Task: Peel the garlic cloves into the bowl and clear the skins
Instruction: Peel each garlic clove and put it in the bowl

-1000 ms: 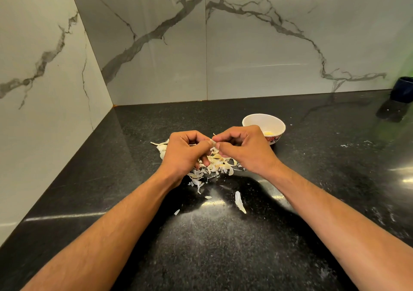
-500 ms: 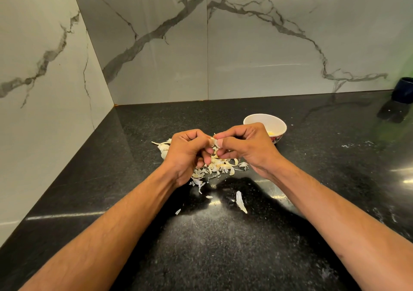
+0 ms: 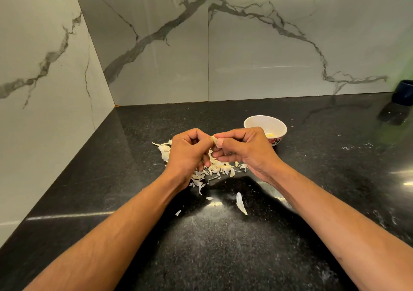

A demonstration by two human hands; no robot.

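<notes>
A heap of garlic skins (image 3: 214, 170) lies mid-table (image 3: 223, 257) toward the back left corner; loose flakes (image 3: 241, 202) sit nearer the front edge. Above the heap, the left hand (image 3: 190, 152) curls its fingers, and the right hand (image 3: 243, 147) meets it, both pinching a pale garlic clove (image 3: 214, 140). The white bowl (image 3: 266, 124) stands just behind the right hand; a dark cup (image 3: 403, 95) is at the back right.

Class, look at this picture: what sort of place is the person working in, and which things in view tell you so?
Most likely a home kitchen. The work goes on at a polished black stone countertop set in a corner of marble-look wall tiles, with a small white bowl and a pile of garlic skins on it.
</notes>
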